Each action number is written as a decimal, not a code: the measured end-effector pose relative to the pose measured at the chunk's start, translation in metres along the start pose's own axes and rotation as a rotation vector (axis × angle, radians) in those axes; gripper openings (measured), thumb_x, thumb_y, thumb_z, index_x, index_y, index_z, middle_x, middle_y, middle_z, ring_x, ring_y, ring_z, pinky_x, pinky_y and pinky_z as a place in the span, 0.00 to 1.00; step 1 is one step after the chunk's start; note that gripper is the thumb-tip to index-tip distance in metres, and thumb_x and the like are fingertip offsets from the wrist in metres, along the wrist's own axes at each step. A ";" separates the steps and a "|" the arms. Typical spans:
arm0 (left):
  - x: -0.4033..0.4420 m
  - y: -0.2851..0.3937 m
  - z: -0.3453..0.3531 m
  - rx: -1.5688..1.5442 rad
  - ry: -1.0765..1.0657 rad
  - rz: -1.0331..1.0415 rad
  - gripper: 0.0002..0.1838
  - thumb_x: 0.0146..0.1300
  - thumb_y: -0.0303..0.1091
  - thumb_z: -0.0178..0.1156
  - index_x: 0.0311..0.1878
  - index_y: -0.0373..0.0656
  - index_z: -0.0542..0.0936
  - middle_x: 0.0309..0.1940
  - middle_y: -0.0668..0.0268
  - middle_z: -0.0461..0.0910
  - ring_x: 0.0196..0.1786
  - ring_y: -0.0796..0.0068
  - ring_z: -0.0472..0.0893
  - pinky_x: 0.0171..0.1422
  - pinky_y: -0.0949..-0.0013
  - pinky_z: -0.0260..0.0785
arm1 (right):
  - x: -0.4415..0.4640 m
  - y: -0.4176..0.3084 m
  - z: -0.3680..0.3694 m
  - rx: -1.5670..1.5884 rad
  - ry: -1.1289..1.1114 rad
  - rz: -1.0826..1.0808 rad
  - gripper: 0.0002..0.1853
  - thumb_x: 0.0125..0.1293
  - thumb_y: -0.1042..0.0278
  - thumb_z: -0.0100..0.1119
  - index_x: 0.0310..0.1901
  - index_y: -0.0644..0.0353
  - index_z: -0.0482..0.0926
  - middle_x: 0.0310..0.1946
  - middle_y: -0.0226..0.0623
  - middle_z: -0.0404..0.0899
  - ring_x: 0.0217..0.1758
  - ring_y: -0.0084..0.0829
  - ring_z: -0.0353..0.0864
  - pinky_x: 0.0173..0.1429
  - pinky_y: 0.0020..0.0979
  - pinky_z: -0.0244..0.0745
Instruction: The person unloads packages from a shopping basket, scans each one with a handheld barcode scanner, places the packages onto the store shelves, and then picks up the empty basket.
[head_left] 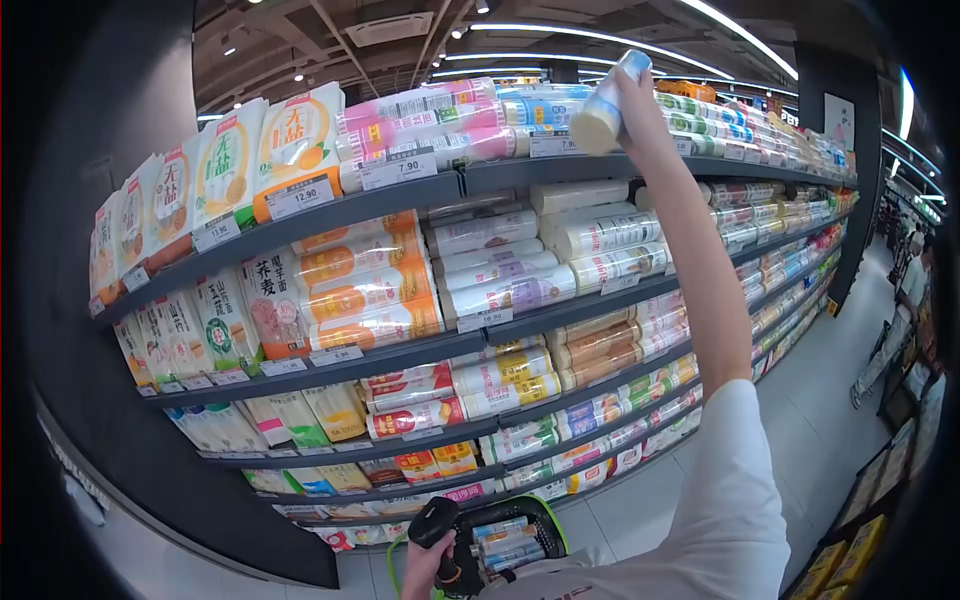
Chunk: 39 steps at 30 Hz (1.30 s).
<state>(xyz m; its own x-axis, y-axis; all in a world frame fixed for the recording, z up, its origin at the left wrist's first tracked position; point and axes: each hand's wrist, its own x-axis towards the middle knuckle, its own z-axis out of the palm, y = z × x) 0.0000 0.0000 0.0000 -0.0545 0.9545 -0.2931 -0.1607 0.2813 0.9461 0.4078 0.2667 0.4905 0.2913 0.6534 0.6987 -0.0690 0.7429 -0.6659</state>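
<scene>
My right hand [640,110] is raised at the top shelf, fingers wrapped round a cylindrical pack of dried noodles [598,122] with a blue and white wrapper. The pack is tilted, its pale end towards me. Behind it lie blue noodle packs [545,105] on the shelf. Low down, my left hand [428,565] is closed on a black handle [434,520]; I cannot tell how it joins the basket. Right beside it, a black shopping basket [548,525] with a green rim holds several blue and white packs [508,545].
Shelves [490,335] packed with noodles in rolls and upright bags run from left to far right, with price tags along their edges. A dark pillar [120,400] stands at the left. At the right are the tiled aisle floor [800,410], another display [855,555] and a person [900,310].
</scene>
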 end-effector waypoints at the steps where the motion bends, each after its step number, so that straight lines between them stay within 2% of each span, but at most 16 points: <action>1: 0.003 0.000 0.002 -0.010 0.000 -0.017 0.07 0.62 0.24 0.65 0.43 0.36 0.80 0.25 0.68 0.79 0.24 0.79 0.76 0.31 0.73 0.69 | 0.013 -0.014 0.015 -0.112 0.070 0.087 0.45 0.74 0.47 0.47 0.76 0.52 0.27 0.68 0.53 0.57 0.63 0.49 0.74 0.61 0.53 0.79; 5: -0.021 0.011 0.008 0.082 -0.033 0.084 0.04 0.65 0.29 0.64 0.40 0.41 0.80 0.23 0.72 0.75 0.24 0.83 0.71 0.28 0.76 0.62 | 0.065 -0.019 0.043 -0.097 0.094 0.269 0.41 0.75 0.45 0.44 0.76 0.56 0.35 0.70 0.52 0.53 0.65 0.52 0.70 0.61 0.54 0.79; 6: -0.019 0.005 0.005 0.030 -0.042 0.122 0.03 0.65 0.28 0.64 0.39 0.41 0.79 0.23 0.73 0.74 0.24 0.83 0.70 0.28 0.76 0.61 | 0.077 -0.012 0.036 -0.147 -0.018 0.260 0.42 0.71 0.49 0.57 0.75 0.62 0.48 0.72 0.46 0.51 0.66 0.49 0.69 0.66 0.51 0.76; 9: -0.034 0.022 0.009 -0.022 0.037 0.051 0.05 0.65 0.28 0.65 0.40 0.41 0.79 0.24 0.73 0.75 0.24 0.83 0.71 0.28 0.76 0.62 | 0.064 -0.019 0.024 -1.416 -0.381 -0.272 0.50 0.51 0.65 0.80 0.71 0.66 0.58 0.69 0.46 0.63 0.71 0.43 0.66 0.67 0.37 0.76; 11: -0.037 0.021 0.006 -0.054 0.083 -0.043 0.07 0.64 0.28 0.65 0.43 0.42 0.78 0.25 0.73 0.75 0.25 0.84 0.71 0.28 0.77 0.62 | 0.067 -0.021 0.024 -1.211 -0.292 -0.004 0.38 0.61 0.64 0.70 0.70 0.65 0.61 0.61 0.51 0.73 0.60 0.44 0.79 0.55 0.34 0.84; 13: -0.043 0.028 0.009 -0.122 0.128 -0.085 0.08 0.64 0.28 0.65 0.44 0.42 0.78 0.25 0.73 0.74 0.25 0.84 0.72 0.28 0.78 0.62 | 0.066 -0.030 0.029 -0.668 -0.074 0.484 0.34 0.66 0.64 0.64 0.69 0.65 0.62 0.58 0.54 0.75 0.51 0.42 0.86 0.49 0.32 0.87; 14: -0.042 0.026 0.011 -0.143 0.156 -0.046 0.07 0.65 0.29 0.65 0.43 0.43 0.78 0.25 0.74 0.74 0.26 0.84 0.71 0.28 0.78 0.62 | 0.062 -0.029 0.025 -0.839 -0.142 0.409 0.29 0.68 0.64 0.57 0.69 0.64 0.64 0.53 0.55 0.79 0.40 0.37 0.89 0.42 0.31 0.88; 21: -0.023 0.015 0.000 -0.012 0.016 -0.110 0.04 0.66 0.29 0.63 0.41 0.44 0.79 0.25 0.76 0.73 0.25 0.85 0.70 0.28 0.76 0.60 | 0.061 -0.008 0.013 -1.032 -0.313 0.122 0.44 0.54 0.61 0.74 0.71 0.62 0.63 0.56 0.52 0.78 0.49 0.34 0.86 0.47 0.29 0.87; 22: -0.022 0.016 0.002 -0.003 0.019 -0.132 0.04 0.65 0.29 0.63 0.41 0.44 0.79 0.24 0.75 0.73 0.25 0.84 0.70 0.28 0.76 0.60 | 0.064 0.001 0.012 -1.115 -0.272 0.020 0.45 0.51 0.52 0.77 0.68 0.61 0.69 0.56 0.49 0.79 0.54 0.37 0.85 0.53 0.34 0.85; 26: -0.031 0.034 0.017 0.024 0.061 -0.108 0.03 0.65 0.29 0.64 0.38 0.43 0.79 0.23 0.75 0.73 0.24 0.83 0.71 0.28 0.75 0.61 | 0.079 0.016 0.015 -1.482 -0.045 -0.145 0.44 0.43 0.37 0.78 0.59 0.57 0.80 0.57 0.46 0.80 0.61 0.44 0.79 0.65 0.44 0.73; 29: -0.020 0.012 0.007 0.044 0.039 -0.060 0.08 0.63 0.29 0.66 0.44 0.41 0.78 0.25 0.74 0.75 0.24 0.82 0.71 0.28 0.75 0.62 | 0.086 0.022 0.020 -1.428 -0.006 -0.120 0.43 0.43 0.38 0.78 0.59 0.56 0.80 0.55 0.45 0.80 0.60 0.43 0.79 0.64 0.43 0.74; 30: -0.021 0.011 0.007 0.030 0.046 -0.062 0.09 0.63 0.29 0.66 0.45 0.41 0.78 0.25 0.73 0.75 0.24 0.82 0.71 0.28 0.75 0.62 | 0.088 0.021 0.018 -1.408 -0.041 -0.116 0.42 0.44 0.39 0.78 0.61 0.50 0.79 0.59 0.46 0.77 0.62 0.45 0.77 0.66 0.43 0.72; 33: -0.035 0.014 0.014 -0.077 0.125 -0.085 0.10 0.63 0.28 0.67 0.45 0.42 0.78 0.26 0.73 0.75 0.23 0.82 0.71 0.28 0.76 0.62 | 0.090 0.026 0.004 -1.422 -0.166 -0.601 0.38 0.46 0.43 0.78 0.61 0.44 0.80 0.64 0.49 0.71 0.64 0.47 0.75 0.69 0.42 0.69; 34: -0.041 0.017 0.016 -0.121 0.161 -0.093 0.10 0.63 0.28 0.67 0.45 0.42 0.78 0.26 0.73 0.75 0.23 0.82 0.71 0.28 0.76 0.62 | 0.093 0.026 0.000 -1.413 -0.272 -0.639 0.36 0.52 0.49 0.75 0.64 0.40 0.77 0.67 0.48 0.66 0.67 0.48 0.71 0.71 0.43 0.66; 37: -0.033 -0.005 0.001 -0.147 0.072 -0.063 0.09 0.63 0.27 0.66 0.44 0.43 0.78 0.26 0.73 0.75 0.24 0.83 0.71 0.28 0.76 0.62 | 0.112 0.041 0.005 -1.237 -0.487 -0.435 0.36 0.55 0.55 0.73 0.67 0.42 0.72 0.65 0.44 0.70 0.67 0.47 0.70 0.71 0.45 0.67; 39: -0.028 -0.012 -0.006 -0.104 0.050 -0.058 0.10 0.63 0.26 0.66 0.46 0.44 0.77 0.25 0.74 0.74 0.25 0.83 0.71 0.29 0.76 0.63 | 0.107 0.042 0.015 -1.410 -0.458 -0.485 0.36 0.55 0.61 0.71 0.67 0.47 0.70 0.62 0.44 0.73 0.65 0.45 0.73 0.68 0.42 0.69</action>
<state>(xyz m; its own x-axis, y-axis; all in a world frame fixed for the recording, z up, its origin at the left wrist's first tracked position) -0.0025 -0.0312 -0.0041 -0.0909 0.9300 -0.3561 -0.2666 0.3218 0.9085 0.4215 0.3706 0.5413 -0.3032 0.5828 0.7539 0.9368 0.3272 0.1238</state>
